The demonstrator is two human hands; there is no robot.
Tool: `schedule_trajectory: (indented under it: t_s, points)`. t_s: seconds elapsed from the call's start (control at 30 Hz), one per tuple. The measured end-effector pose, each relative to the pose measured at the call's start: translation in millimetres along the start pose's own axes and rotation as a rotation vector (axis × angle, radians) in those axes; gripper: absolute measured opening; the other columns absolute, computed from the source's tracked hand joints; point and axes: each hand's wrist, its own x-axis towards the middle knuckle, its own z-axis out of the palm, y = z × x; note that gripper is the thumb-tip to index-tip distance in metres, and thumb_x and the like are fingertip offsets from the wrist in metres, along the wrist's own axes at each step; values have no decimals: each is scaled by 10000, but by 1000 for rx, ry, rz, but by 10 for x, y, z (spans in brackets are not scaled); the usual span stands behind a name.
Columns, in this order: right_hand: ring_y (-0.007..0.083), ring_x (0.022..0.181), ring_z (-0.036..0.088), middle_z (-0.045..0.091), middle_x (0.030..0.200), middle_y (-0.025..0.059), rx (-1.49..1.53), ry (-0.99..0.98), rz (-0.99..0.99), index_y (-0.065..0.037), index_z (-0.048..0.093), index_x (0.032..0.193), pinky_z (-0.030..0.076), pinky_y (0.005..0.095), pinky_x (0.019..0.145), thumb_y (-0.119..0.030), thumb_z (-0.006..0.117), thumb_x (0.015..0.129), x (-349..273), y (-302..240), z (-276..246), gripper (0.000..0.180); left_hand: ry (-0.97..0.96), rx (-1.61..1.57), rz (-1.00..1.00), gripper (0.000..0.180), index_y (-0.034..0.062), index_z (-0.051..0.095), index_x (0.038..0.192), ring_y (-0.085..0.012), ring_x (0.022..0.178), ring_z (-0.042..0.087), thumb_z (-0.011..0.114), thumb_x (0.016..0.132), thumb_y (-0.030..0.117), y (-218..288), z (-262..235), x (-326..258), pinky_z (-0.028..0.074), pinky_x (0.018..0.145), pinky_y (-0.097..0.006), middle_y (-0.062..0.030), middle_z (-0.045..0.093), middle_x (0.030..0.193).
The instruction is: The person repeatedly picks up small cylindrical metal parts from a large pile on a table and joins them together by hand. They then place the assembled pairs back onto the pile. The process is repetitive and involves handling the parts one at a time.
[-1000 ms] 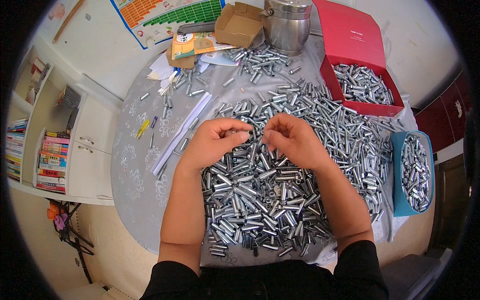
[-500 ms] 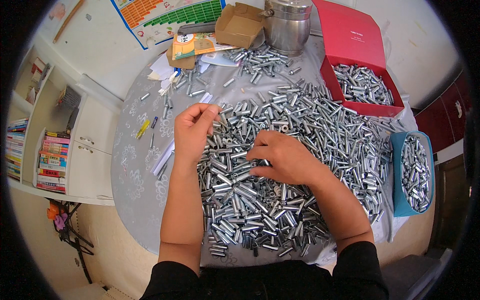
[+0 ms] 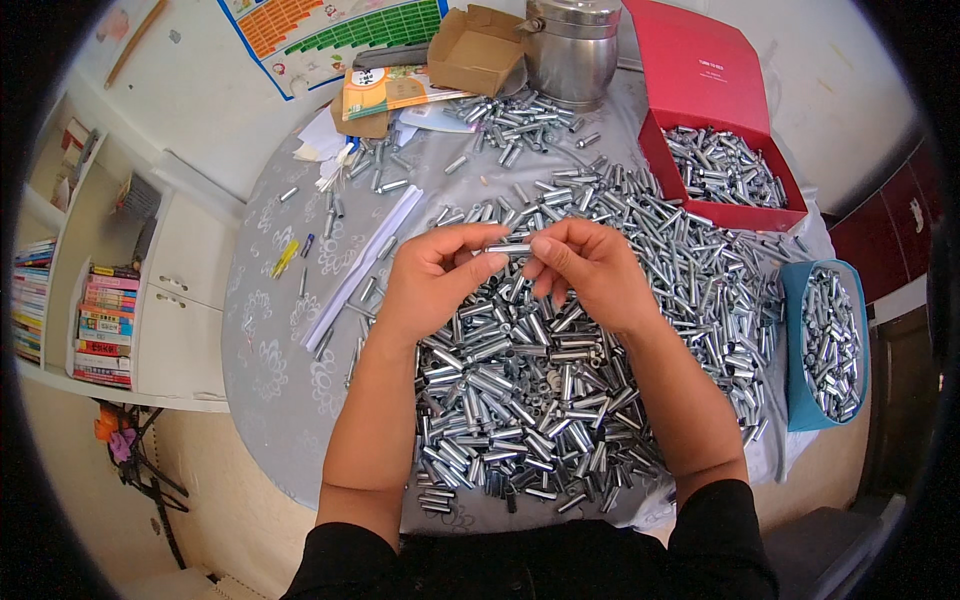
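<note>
My left hand [image 3: 438, 278] and my right hand [image 3: 597, 272] meet above a wide heap of metal parts. Between their fingertips is a short shiny metal sleeve [image 3: 514, 249], lying level, the left thumb and fingers on one end and the right ones on the other. The inner ends of the sleeve are covered by my fingers. Beneath and around my hands spreads the heap of silver sleeves [image 3: 490, 440], with longer thin bolts [image 3: 700, 285] mixed in toward the right and small nuts or rings among them.
A red lidded box [image 3: 745, 215] full of bolts stands at the back right, a blue bin [image 3: 797, 350] of sleeves at the right edge. A steel pot [image 3: 572, 60], cardboard box [image 3: 470, 50] and booklet [image 3: 400, 88] sit at the back. A folded white strip [image 3: 360, 270] and yellow marker [image 3: 285, 258] lie left.
My left hand has moved right and my right hand up from the heap. They have come together, and both now grip one sleeve. The white strip shows more fully.
</note>
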Motion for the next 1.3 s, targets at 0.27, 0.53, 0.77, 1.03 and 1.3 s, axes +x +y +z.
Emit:
schedule_trajectory:
  t_s: [0.27, 0.53, 0.77, 1.03, 1.3]
  points:
    - [68, 669, 568, 633, 798, 10, -102, 23, -327, -5, 654, 1057, 462, 205, 585, -116, 637, 931, 19, 137, 8, 169, 36, -97, -63, 163, -18, 701, 1005, -60, 546, 549, 677, 888, 93, 18, 34, -5, 433, 485, -185, -33, 654, 717]
    - [51, 727, 548, 635, 877, 0, -201, 32, -20, -19, 647, 1105, 455, 204, 642, -68, 698, 875, -8, 52, -30, 240, 38, -102, -61, 173, -16, 696, 1007, -75, 543, 559, 659, 908, 120, -10, 9, 15, 441, 482, -191, -56, 661, 720]
    - [65, 686, 576, 641, 851, 8, -141, 22, -83, -20, 637, 1114, 467, 207, 596, -148, 643, 929, 13, 63, -10, 225, 28, -102, -64, 182, -4, 700, 1028, -60, 556, 546, 662, 907, 127, -16, 3, 15, 435, 494, -188, -47, 673, 742]
    - [64, 680, 565, 641, 819, 0, -88, 14, -48, -16, 649, 1061, 466, 207, 625, -76, 683, 887, 21, 36, -5, 186, 33, -106, -56, 174, -14, 687, 1029, -80, 566, 564, 654, 907, 105, -18, 12, 14, 446, 504, -193, -61, 668, 750]
    - [53, 684, 571, 644, 821, -4, -161, 26, 46, -17, 643, 1068, 465, 198, 608, -88, 683, 892, 14, 16, -20, 194, 32, -128, -24, 173, -6, 680, 1045, -57, 576, 546, 651, 914, 105, -44, 34, 24, 437, 514, -191, -60, 688, 788]
